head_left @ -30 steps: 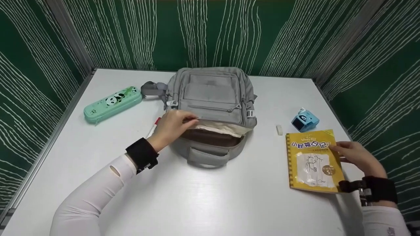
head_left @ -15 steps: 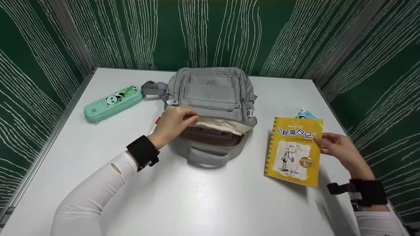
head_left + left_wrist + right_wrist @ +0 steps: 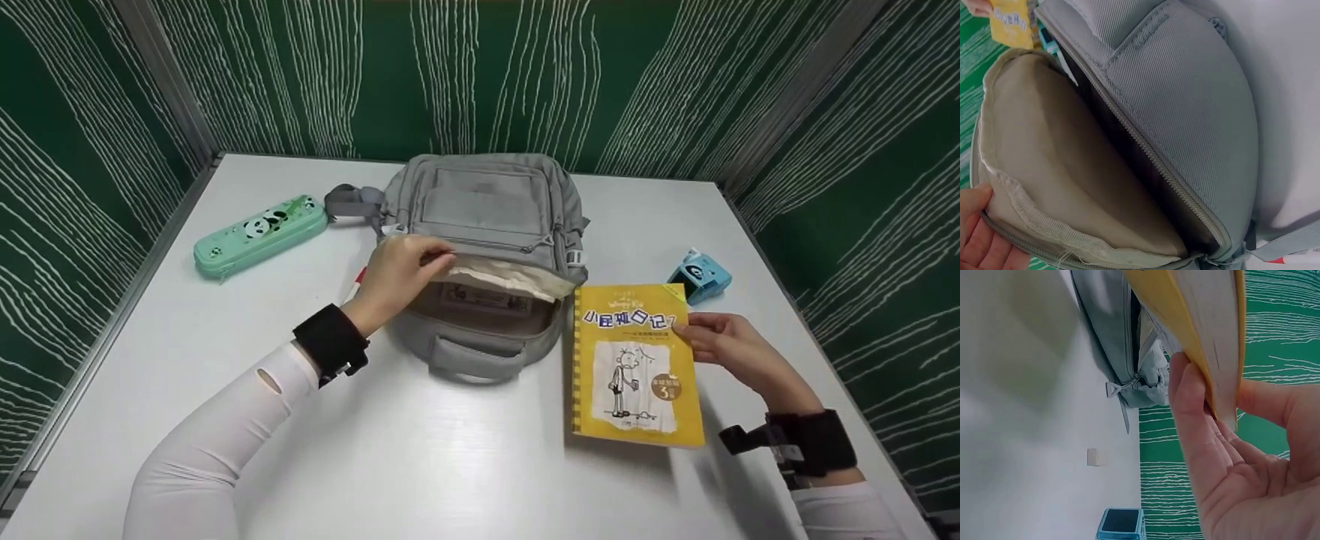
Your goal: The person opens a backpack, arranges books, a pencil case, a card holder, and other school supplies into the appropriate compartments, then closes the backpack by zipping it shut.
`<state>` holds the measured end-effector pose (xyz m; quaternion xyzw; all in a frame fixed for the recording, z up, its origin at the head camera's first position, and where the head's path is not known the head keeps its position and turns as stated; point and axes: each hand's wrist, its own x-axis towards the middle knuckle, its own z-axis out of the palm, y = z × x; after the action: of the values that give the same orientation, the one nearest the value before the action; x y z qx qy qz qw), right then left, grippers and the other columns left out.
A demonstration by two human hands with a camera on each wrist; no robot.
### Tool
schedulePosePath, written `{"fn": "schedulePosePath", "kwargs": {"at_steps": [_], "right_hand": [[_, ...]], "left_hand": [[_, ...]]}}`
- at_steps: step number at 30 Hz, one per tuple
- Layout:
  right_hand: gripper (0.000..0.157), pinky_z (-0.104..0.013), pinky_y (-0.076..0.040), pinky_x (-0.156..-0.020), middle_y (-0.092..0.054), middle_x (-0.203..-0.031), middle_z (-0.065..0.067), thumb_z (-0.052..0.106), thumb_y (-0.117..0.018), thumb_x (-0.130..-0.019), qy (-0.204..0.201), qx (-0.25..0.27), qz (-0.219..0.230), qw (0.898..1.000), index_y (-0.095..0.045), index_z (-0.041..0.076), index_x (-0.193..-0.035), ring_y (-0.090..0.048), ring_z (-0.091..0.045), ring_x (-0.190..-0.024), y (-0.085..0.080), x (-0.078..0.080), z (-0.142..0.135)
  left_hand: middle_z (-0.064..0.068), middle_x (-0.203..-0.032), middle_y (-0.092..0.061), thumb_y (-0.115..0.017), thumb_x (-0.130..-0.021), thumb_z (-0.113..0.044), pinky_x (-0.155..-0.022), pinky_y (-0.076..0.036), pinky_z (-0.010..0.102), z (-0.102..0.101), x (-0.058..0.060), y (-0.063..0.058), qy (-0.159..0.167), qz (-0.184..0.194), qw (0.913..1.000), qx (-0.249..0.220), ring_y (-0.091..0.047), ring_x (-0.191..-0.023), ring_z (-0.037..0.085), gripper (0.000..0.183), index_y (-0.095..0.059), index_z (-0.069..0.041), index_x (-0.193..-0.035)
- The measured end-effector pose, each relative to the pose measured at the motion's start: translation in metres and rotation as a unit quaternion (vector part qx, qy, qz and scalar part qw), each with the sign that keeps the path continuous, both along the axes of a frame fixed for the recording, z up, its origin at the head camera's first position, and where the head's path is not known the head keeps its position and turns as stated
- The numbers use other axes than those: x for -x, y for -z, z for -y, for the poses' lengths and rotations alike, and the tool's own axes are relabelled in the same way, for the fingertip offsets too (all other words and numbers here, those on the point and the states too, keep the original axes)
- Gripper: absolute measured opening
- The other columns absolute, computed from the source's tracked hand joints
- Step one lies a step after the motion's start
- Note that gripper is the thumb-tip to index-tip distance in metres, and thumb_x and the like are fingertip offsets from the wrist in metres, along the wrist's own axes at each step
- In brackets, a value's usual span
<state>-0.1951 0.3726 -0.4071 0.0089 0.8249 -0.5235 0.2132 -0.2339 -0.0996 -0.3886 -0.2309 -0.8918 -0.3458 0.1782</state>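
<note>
A: Left hand point(image 3: 397, 277), finger state?
B: Thumb and fingers narrow, pinching the bag point(image 3: 484, 202) by the rim of its flap point(image 3: 1055, 129). The flap stands away from the body; beige lining shows, and the zipped mouth gapes.
A: Bag position?
B: Lies on the white worktop point(image 3: 465, 465), near the middle of the far edge, its carry handle point(image 3: 480, 356) towards the near edge.
A: Right hand point(image 3: 739, 349)?
B: Holds the yellow book point(image 3: 636, 366) by the side opposite its spine. Right wrist view: thumb against one cover, fingers against the other.
A: And the book itself?
B: Held off the worktop, between the bag and the right edge, front cover facing up, spine side towards the bag. Whether it touches the bag, cannot tell.
A: Other items?
B: Green pencil case point(image 3: 261, 234) towards the far left corner, its inner end just beside a bag strap point(image 3: 352, 201). Blue box point(image 3: 705, 276) near the right edge, behind the book. Small white block point(image 3: 1095, 457), seen from the right wrist, between box and bag. A red tip point(image 3: 358, 279) shows just beyond the left forearm.
</note>
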Motion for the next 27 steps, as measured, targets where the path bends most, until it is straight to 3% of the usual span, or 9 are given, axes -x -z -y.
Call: {"fn": "schedulePosePath", "kwargs": {"at_steps": [11, 15, 27], "right_hand": [[0.065, -0.017, -0.061, -0.081, -0.076, -0.101, 0.012, 0.020, -0.056, -0.106, -0.029, 0.089, 0.037, 0.995, -0.029, -0.023, -0.146, -0.075, -0.003, -0.090, 0.011, -0.002, 0.037], [0.062, -0.018, -0.062, -0.081, -0.077, -0.101, 0.009, 0.018, -0.056, -0.106, -0.029, 0.119, 0.050, 0.991, -0.031, -0.022, -0.146, -0.076, -0.004, -0.089, 0.014, 0.005, 0.054], [0.055, -0.018, -0.061, -0.081, -0.076, -0.098, 0.008, 0.015, -0.054, -0.106, -0.053, 0.143, 0.077, 0.985, -0.036, -0.020, -0.144, -0.074, -0.002, -0.088, 0.023, 0.035, 0.093]], "left_hand": [[0.011, -0.104, -0.081, -0.071, -0.096, -0.020, -0.085, -0.059, 0.042, -0.003, 0.002, -0.003, -0.015, -0.001, 0.9998, -0.010, -0.076, -0.096, 0.025, 0.019, -0.080, -0.006, -0.107], [0.011, -0.103, -0.081, -0.073, -0.095, -0.020, -0.083, -0.060, 0.043, -0.003, 0.002, -0.003, -0.015, -0.007, 0.9997, -0.020, -0.077, -0.093, 0.025, 0.019, -0.080, -0.006, -0.106], [0.012, -0.105, -0.080, -0.073, -0.095, -0.020, -0.089, -0.060, 0.042, -0.003, 0.003, -0.007, -0.019, -0.013, 0.9994, -0.025, -0.076, -0.098, 0.027, 0.020, -0.080, -0.006, -0.106]]}}
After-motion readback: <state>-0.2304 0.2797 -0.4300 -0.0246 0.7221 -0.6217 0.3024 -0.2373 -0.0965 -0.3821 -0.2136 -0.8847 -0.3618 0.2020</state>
